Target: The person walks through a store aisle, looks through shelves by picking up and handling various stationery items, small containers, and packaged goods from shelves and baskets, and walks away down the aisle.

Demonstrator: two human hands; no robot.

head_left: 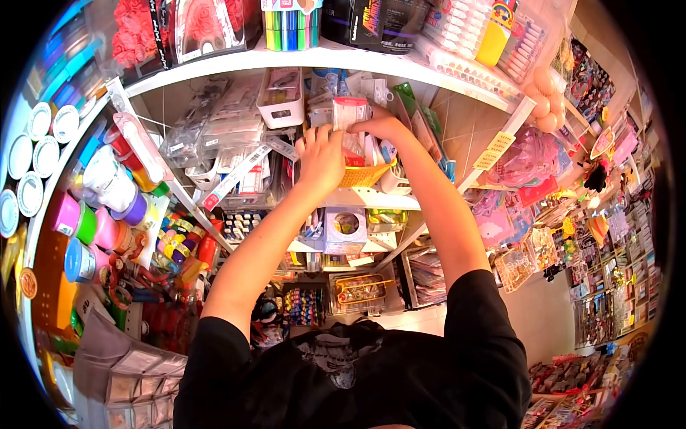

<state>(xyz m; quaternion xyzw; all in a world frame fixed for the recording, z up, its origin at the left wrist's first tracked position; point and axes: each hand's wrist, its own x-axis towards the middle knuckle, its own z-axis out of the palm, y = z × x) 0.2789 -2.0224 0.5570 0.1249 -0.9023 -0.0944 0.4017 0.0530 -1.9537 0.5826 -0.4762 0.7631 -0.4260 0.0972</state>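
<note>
On the middle shelf, a small clear packet with a red top (350, 109) stands upright above a yellow basket (366, 176). My right hand (379, 127) reaches in from the right, its fingertips against the packet's side; part of the hand is hidden behind the packet. My left hand (321, 161) is at the left of the basket, back of the hand up, fingers slightly apart and bent over the goods beside the packet. What lies under its fingertips is hidden. Red packaging (351, 156) shows inside the basket between my hands.
A white bin (281, 113) and stacked clear packets (232, 118) fill the shelf's left side. Above runs a white shelf edge (321, 63) bearing boxes and markers. A purple box (345, 227) sits below. Tubs (93, 222) crowd the left shelves; a white post (493, 143) stands right.
</note>
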